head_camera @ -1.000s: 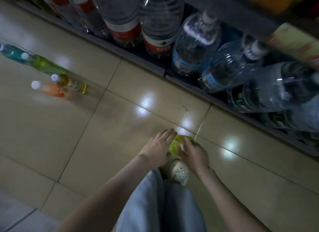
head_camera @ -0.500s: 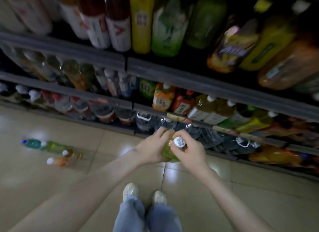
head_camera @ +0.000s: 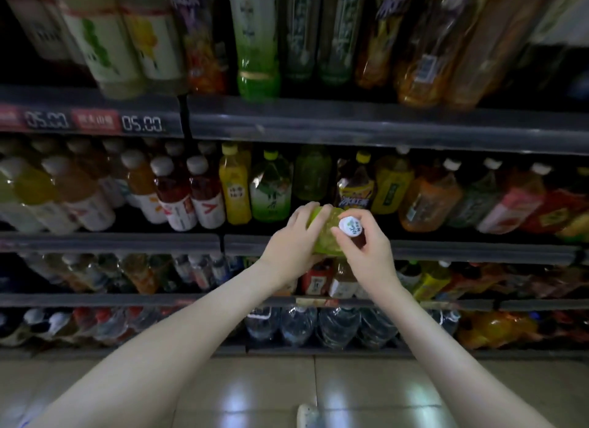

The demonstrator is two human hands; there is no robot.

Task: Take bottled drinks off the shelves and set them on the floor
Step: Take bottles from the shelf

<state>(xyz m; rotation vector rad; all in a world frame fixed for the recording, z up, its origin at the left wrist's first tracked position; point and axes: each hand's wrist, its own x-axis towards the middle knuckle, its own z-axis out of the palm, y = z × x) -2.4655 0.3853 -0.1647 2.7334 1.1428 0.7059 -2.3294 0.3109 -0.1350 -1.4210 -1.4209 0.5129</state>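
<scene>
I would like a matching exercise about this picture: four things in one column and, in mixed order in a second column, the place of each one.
Things
1. left hand
2. right hand
3. price label reading 05.00
4. clear water bottles

Places
a. on the lowest shelf, just above the floor
b. on the front edge of the top shelf in view
c. gripping the body of the green bottle
d. holding that bottle at its white cap

Pairs: 1-c, 2-d, 3-b, 4-a
</scene>
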